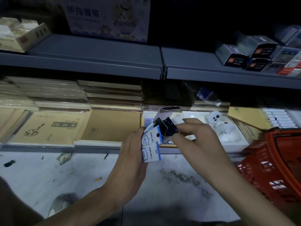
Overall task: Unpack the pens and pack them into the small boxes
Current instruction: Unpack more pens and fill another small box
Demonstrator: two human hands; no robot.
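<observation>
My left hand [132, 154] grips two small blue-and-white pen boxes [150, 148], held upright side by side in front of the lower shelf. The upper box has its white flap [164, 111] lifted, showing a black inside. My right hand [193, 137] pinches the black end of a bundle of pens [169, 127] at the mouth of that box. A light-coloured pen tip [149, 128] pokes out on the left side. How many pens are in the bundle is hidden.
A red plastic basket [273, 162] stands at the right, close to my right forearm. The lower shelf holds stacks of brown sketchbooks [53, 126], a white tray with white figures [223, 128] and rows of white pens [278, 118]. Boxes sit on the upper shelf [97, 51]. The floor is stained.
</observation>
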